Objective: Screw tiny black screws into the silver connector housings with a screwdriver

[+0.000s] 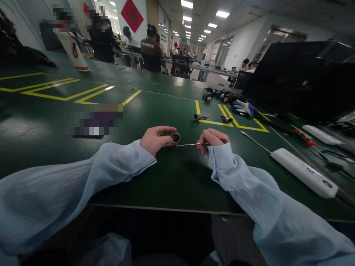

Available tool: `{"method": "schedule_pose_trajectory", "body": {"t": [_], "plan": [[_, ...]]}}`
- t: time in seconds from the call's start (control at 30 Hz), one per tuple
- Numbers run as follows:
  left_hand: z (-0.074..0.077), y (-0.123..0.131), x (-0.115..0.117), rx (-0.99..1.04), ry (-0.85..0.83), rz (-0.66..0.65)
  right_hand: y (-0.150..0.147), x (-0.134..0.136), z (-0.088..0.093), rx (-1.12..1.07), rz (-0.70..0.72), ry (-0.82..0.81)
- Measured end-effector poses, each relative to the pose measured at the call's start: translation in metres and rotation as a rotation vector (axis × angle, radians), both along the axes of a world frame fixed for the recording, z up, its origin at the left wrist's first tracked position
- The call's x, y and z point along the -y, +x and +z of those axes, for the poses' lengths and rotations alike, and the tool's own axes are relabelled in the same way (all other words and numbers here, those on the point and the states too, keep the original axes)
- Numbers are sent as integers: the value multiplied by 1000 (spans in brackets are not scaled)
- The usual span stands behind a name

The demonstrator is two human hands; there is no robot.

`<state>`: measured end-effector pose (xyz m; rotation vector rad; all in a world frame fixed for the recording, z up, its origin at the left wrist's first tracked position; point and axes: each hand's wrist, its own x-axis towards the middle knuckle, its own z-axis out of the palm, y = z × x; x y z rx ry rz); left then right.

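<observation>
Between the thumb and fingers of my left hand (158, 140) is a round, hollow metal part (175, 137), its dark opening turned toward me. My right hand (213, 139) grips a screwdriver (190, 145) by its dark handle. The thin shaft points left, and its tip is just below the metal part; I cannot tell whether they touch. Beyond my right hand, two small metal cylinders (198, 117) lie on the green table (155, 177).
Right of my arm lies a white power strip (305, 173). Farther back are blue-and-white gloves (244, 109), dark cabled parts (213, 94) and a large black monitor (294, 74). A pixelated object (97, 120) is at left, with a white-and-red container (73, 51) behind. People sit beyond the table.
</observation>
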<state>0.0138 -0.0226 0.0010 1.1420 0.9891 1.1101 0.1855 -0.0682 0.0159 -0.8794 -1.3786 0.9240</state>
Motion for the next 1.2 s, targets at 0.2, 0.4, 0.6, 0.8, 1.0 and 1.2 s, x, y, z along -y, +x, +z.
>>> {"method": "schedule_pose_trajectory", "body": {"t": [0.2, 0.4, 0.6, 0.8, 1.0, 1.2], "plan": [[0, -1, 1, -85, 65, -13, -7, 8, 1, 279, -181, 267], [0, 0, 3, -105, 101, -15, -8, 9, -4, 531, -226, 421], [4, 0, 4, -184, 154, -4, -9, 10, -4, 626, -199, 453], [7, 2, 6, -235, 191, 46, -10, 10, -5, 664, -182, 507], [8, 4, 9, -195, 231, 69, -11, 9, -8, 668, -208, 558], [10, 5, 11, -197, 243, 59, -10, 13, -6, 708, -225, 570]]}}
